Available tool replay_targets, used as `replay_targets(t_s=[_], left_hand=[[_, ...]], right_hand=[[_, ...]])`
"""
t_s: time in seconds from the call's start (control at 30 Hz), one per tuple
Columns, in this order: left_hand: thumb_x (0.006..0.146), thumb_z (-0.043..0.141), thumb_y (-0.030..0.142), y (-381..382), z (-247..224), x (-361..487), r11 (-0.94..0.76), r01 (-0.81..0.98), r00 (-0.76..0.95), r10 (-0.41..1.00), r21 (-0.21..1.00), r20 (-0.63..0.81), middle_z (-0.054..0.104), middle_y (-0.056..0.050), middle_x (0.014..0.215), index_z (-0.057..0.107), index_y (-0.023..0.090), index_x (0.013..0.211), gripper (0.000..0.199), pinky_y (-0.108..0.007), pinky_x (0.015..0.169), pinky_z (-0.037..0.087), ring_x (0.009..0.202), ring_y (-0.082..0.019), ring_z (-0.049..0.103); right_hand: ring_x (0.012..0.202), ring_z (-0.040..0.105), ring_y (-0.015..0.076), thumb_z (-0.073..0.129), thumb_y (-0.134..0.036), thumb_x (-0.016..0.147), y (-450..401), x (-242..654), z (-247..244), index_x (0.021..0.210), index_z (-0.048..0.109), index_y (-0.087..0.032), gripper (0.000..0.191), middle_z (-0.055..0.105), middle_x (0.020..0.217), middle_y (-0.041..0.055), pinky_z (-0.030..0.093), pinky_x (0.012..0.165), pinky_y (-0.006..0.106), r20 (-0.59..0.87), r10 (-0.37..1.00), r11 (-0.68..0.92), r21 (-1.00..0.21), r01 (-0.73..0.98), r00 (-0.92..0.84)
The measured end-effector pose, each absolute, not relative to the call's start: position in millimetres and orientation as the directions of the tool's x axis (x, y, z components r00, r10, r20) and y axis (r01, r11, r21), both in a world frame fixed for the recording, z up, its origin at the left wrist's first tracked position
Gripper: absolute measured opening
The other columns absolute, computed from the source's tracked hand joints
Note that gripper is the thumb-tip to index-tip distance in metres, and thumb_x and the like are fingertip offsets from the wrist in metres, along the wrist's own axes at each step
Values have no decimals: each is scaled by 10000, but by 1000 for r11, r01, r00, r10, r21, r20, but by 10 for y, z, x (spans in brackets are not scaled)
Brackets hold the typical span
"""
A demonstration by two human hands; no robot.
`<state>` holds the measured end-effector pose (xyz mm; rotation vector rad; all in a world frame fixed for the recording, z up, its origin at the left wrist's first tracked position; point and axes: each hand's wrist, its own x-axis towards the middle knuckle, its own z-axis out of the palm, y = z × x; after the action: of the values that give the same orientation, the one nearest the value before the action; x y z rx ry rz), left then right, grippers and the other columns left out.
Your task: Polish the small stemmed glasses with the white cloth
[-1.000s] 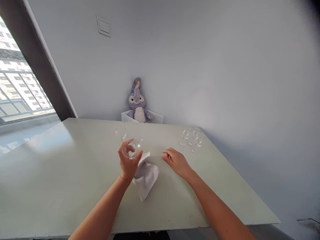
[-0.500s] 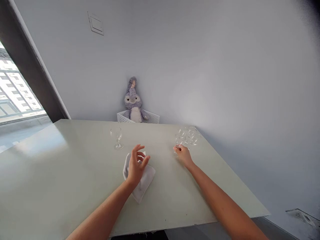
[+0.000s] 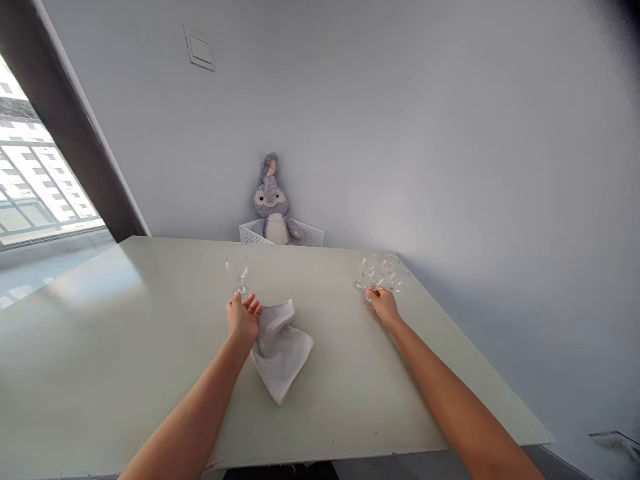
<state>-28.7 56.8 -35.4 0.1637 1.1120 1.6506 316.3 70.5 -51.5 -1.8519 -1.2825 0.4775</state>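
On the left part of the table stands a clear stemmed glass [image 3: 237, 268], upright. My left hand [image 3: 243, 315] is just in front of its foot, palm up, fingers apart and holding nothing. Beside that hand a crumpled white cloth [image 3: 281, 350] lies on the table. Several clear glasses [image 3: 383, 268] stand close together at the right. My right hand [image 3: 384, 305] is at the near side of this group, its fingers closed around the stem of a glass [image 3: 368, 297] at the front.
The pale table [image 3: 330, 387] reaches back to the wall. Behind its far edge a grey plush rabbit [image 3: 273, 203] sits in a white perforated basket [image 3: 310, 234]. A window lies at the far left.
My left hand has moved left from above the cloth to the foot of the single glass, turning palm up. My right hand stays by the glass group. The view has shifted slightly.
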Motion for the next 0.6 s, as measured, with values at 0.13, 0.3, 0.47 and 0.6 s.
replay_targets(t_s=[0.13, 0.3, 0.47, 0.6], left_hand=[[842, 368, 466, 683, -363, -421, 13, -748, -326, 864, 664, -384, 586, -67, 924, 248, 286, 1177, 399, -263, 624, 494, 676, -120, 601], [819, 287, 596, 800, -327, -510, -12, -844, -157, 962, 536, -225, 555, -107, 1076, 192, 353, 1253, 507, -333, 721, 507, 930, -179, 603], [822, 228, 614, 812, -287, -574, -41, -880, -124, 982, 474, -145, 558, -132, 1091, 459, 226, 959, 472, -357, 769, 506, 1013, -195, 568], [813, 304, 602, 783, -283, -582, -54, -889, -152, 972, 455, -181, 563, -152, 1025, 434, 184, 824, 438, -330, 744, 525, 997, -205, 578]], right_hand=[[574, 517, 159, 520, -359, 671, 555, 3260, -481, 910, 580, -137, 331, 592, 665, 32, 355, 556, 272, 87, 910, -201, -761, 617, 404], [607, 525, 163, 448, -306, 739, 233, 2942, -240, 824, 574, -214, 178, 581, 654, 0, 372, 601, 283, 191, 958, -39, -649, 760, 212], [710, 557, 184, 391, -303, 830, -140, 1882, 3, 808, 610, -253, 226, 601, 807, 28, 431, 676, 319, 302, 899, 438, -643, 628, -317], [876, 543, 252, 444, -416, 819, -331, 1114, -135, 1053, 558, -279, 294, 580, 987, 78, 444, 735, 379, 311, 802, 594, -507, 624, -510]])
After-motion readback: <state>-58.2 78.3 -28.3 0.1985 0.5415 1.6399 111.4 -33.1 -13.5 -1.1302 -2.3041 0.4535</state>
